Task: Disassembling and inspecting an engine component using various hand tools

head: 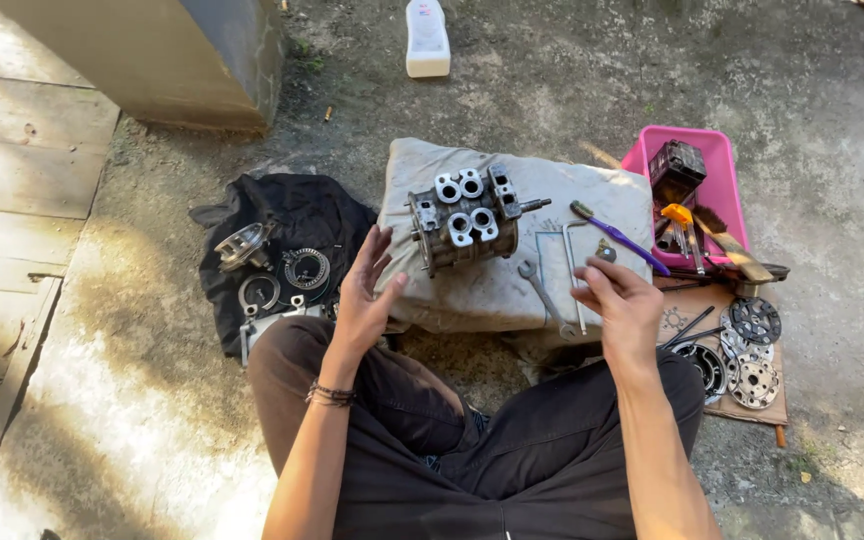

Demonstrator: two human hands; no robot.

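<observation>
**Op:** Left hand [367, 290] hovers fingers spread, holding nothing, just at 8 o'clock of the metal engine block [464, 220]; right hand [620, 305] hangs at its 4 o'clock, fingers curled loosely, whether pinching anything I cannot tell.

**Obs:** Where's the block?

**Op:** On the grey cushion [512, 290], centre; I judge it heavy, rigid cast metal, probably oily; I'd grip both ends of the body, not the thin shaft at 3 o'clock.

**Obs:** Counts?

**Op:** 1 block, 4 round bores showing on top; 1 spanner [542, 295]; 1 purple-handled tool [620, 238]; 1 pink tray [717, 160]; 1 white bottle [427, 38] at 12 o'clock; 1 black cloth [302, 215] at 9 o'clock.
</observation>
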